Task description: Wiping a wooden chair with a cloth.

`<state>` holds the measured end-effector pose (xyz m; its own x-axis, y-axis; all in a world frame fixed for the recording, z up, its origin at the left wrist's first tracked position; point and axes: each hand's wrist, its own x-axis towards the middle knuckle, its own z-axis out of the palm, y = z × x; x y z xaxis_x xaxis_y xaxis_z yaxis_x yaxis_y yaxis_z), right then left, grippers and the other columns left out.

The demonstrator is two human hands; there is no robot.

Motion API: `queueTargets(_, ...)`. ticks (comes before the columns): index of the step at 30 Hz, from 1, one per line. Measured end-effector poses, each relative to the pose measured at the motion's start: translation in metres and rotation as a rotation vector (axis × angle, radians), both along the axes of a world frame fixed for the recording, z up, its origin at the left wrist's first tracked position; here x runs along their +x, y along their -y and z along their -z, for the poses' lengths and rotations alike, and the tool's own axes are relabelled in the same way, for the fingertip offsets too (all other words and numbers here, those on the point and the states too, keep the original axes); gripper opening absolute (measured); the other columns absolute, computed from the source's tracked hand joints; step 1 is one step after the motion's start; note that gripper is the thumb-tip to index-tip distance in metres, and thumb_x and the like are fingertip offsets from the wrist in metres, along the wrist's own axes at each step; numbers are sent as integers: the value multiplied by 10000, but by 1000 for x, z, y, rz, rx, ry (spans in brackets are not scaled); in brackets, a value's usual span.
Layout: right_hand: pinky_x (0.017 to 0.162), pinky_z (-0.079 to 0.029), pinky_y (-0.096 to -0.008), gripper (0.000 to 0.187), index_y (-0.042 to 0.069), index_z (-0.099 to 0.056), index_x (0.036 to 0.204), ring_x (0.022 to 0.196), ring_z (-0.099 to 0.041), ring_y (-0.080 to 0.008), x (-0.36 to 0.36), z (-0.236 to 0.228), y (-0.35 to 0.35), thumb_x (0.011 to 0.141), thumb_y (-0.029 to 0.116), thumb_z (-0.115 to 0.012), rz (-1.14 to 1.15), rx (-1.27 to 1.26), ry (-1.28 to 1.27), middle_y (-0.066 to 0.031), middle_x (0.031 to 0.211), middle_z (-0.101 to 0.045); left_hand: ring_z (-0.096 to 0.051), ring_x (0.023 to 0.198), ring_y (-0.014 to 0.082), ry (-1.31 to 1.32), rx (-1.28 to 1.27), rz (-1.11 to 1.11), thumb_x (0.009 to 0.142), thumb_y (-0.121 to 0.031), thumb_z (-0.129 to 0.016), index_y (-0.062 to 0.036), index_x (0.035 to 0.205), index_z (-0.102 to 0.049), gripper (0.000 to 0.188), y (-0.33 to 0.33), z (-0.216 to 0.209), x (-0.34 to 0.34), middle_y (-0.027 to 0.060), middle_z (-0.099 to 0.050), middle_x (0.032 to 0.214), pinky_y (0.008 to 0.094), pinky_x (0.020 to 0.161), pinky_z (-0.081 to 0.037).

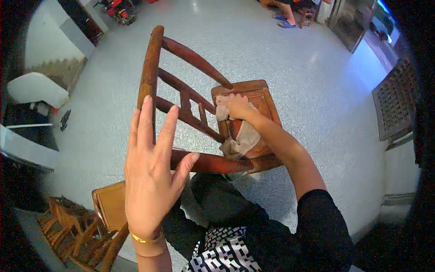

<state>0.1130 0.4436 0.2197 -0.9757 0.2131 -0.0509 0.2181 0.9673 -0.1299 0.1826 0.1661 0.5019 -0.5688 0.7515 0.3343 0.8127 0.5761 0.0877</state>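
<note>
A brown wooden chair (195,102) with a slatted back stands in front of me, worn along its rails. My left hand (152,177) is open, fingers stretched out and thumb apart, over the near end of the chair's back; whether it touches the wood I cannot tell. On the chair's seat (267,109), my right hand (238,106) presses a crumpled beige cloth (247,138), its fingers closed on one end. The rest of the cloth trails across the seat towards me.
Another wooden chair (111,204) and stacked wooden furniture (74,226) are at the lower left. A patterned mat (398,99) hangs at the right. At the far side, a person's legs (287,12) in blue slippers show beside a stool. A red machine (118,9) stands far left.
</note>
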Motion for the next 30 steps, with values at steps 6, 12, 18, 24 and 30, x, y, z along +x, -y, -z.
queueTargets(6,731,-490,-442,401,16,-610,1034,927,-632,-296,-12,-33,14,686,213,-640,36,-39,242,-161,994,-642,-404,1233,374,14,73,-9,716,-84,-700,-89,1326,-416,673,13,5,-5,229,-315,1397,396,983,-375)
queueTargets(12,700,-509,-415,370,61,-622,978,866,-659,-267,-19,-32,29,647,215,-678,83,76,149,-136,931,-670,-586,962,331,117,100,-180,718,-86,-694,-86,1346,-375,704,32,11,-27,266,-366,1337,394,848,-464)
queueTargets(18,740,-511,-394,431,32,-623,988,882,-654,-270,11,-22,3,617,237,-698,158,-63,231,-142,954,-664,-572,1023,328,214,93,-207,717,-91,-694,-159,1359,-361,726,43,18,-36,155,-445,1320,365,864,-466)
queueTargets(24,795,-499,-370,450,60,-658,1007,968,-626,-266,81,-49,-14,650,334,-658,408,-47,221,-129,1027,-653,-564,1020,323,303,175,-59,680,-6,-694,-176,1371,-350,791,54,14,-57,146,-444,1323,374,882,-455)
queueTargets(30,810,-489,-382,470,62,-663,1003,971,-615,-294,151,-64,-14,690,410,-622,261,30,373,-155,1016,-648,-602,862,326,185,196,218,644,-59,-730,-163,1363,-346,822,40,18,-73,141,-500,1240,403,760,-487)
